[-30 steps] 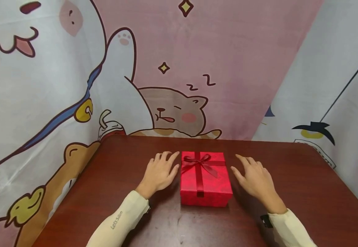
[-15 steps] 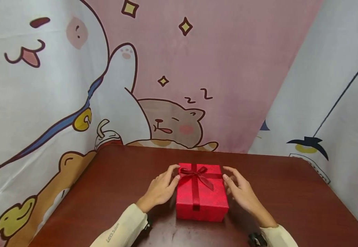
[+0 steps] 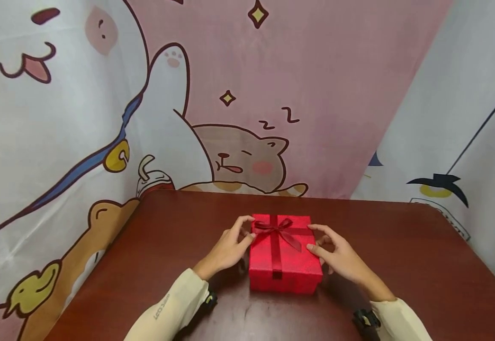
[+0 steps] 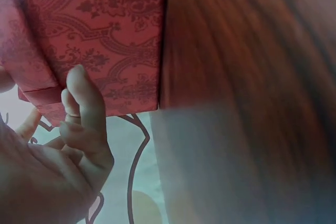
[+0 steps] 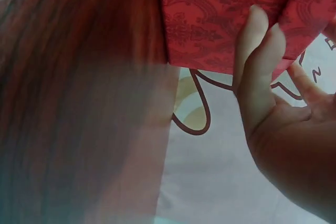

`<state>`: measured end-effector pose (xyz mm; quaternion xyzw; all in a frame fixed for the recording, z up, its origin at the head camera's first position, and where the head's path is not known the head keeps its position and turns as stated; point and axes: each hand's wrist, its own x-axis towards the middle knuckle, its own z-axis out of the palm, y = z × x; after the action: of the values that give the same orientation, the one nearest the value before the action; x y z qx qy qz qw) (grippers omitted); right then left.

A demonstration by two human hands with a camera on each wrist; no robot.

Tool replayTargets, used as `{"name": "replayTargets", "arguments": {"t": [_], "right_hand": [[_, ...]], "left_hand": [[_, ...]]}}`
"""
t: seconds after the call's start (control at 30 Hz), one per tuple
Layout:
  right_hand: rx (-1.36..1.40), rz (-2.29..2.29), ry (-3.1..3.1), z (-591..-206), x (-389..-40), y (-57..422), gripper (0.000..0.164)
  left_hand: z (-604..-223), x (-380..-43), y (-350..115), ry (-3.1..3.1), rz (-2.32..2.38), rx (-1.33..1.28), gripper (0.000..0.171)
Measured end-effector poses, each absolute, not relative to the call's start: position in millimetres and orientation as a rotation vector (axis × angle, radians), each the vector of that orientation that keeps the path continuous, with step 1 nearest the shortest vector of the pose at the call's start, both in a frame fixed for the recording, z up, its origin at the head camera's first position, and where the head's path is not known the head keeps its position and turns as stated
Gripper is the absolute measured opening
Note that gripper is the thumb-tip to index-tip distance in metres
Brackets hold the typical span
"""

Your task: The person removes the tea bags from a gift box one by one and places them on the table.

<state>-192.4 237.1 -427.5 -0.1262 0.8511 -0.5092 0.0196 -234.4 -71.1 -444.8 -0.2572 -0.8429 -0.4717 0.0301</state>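
Observation:
A red patterned gift box [image 3: 293, 266] sits on the table, its lid on and a dark red ribbon bow [image 3: 275, 228] on top. From the left side my left hand [image 3: 225, 248] holds the lid, thumb and index finger at its edge. Opposite it, my right hand [image 3: 344, 258] grips the lid's right edge, thumb near the top. The left wrist view shows the box side [image 4: 113, 40] with bent fingers [image 4: 90, 106] against it below the lid's rim. Likewise, in the right wrist view, fingers [image 5: 257, 61] lie along the box side [image 5: 205, 22].
The dark brown wooden table [image 3: 179, 227] extends around the box on all sides. Behind it hangs a cloth backdrop [image 3: 324, 94] with cartoon animals, meeting the table's back edge. Cream sleeves [image 3: 172, 303] and dark wrist straps [image 3: 365, 318] show on both forearms.
Both hands have moved inward from beside the box, and their fingers have bent onto the lid's left and right edges. The head view dipped and rose slightly.

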Motion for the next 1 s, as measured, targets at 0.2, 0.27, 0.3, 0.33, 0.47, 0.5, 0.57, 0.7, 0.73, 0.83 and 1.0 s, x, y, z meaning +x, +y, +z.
{"name": "replayTargets", "arguments": {"t": [0.2, 0.27, 0.3, 0.33, 0.47, 0.5, 0.57, 0.7, 0.73, 0.83, 1.0], "right_hand": [[-0.397, -1.658, 2.563, -424.9, -196.6, 239.1, 0.055], [-0.389, -1.673, 2.552, -424.2, -197.6, 239.3, 0.055], [-0.385, -1.678, 2.549, -424.0, -198.1, 239.3, 0.055], [-0.382, -1.685, 2.543, -423.8, -198.5, 239.3, 0.055], [-0.374, -1.698, 2.508, -424.5, -198.9, 238.8, 0.056], [-0.371, -1.697, 2.500, -424.7, -198.7, 238.8, 0.056], [-0.366, -1.698, 2.495, -423.2, -198.8, 239.1, 0.056], [-0.373, -1.703, 2.507, -417.9, -198.7, 239.2, 0.055], [-0.379, -1.705, 2.512, -416.0, -198.8, 239.2, 0.055], [-0.402, -1.704, 2.519, -409.5, -198.9, 239.1, 0.055], [-0.428, -1.706, 2.541, -397.0, -199.1, 237.6, 0.054]], "left_hand": [[-443.1, -237.6, -67.5, -2.573, -1.615, -0.785, 0.036], [-442.6, -238.2, -66.6, -2.569, -1.635, -0.771, 0.036], [-442.4, -238.5, -66.3, -2.566, -1.638, -0.767, 0.037], [-442.3, -238.9, -66.0, -2.563, -1.631, -0.765, 0.036], [-441.8, -237.2, -66.4, -2.584, -1.562, -0.752, 0.036], [-441.6, -236.6, -66.7, -2.590, -1.547, -0.751, 0.036], [-439.6, -236.5, -66.8, -2.593, -1.527, -0.759, 0.036], [-435.9, -238.3, -66.8, -2.560, -1.524, -0.781, 0.036], [-434.5, -239.0, -66.7, -2.552, -1.523, -0.784, 0.036], [-430.4, -241.0, -66.6, -2.539, -1.517, -0.785, 0.035], [-419.3, -242.3, -67.4, -2.533, -1.520, -0.790, 0.034]]}}
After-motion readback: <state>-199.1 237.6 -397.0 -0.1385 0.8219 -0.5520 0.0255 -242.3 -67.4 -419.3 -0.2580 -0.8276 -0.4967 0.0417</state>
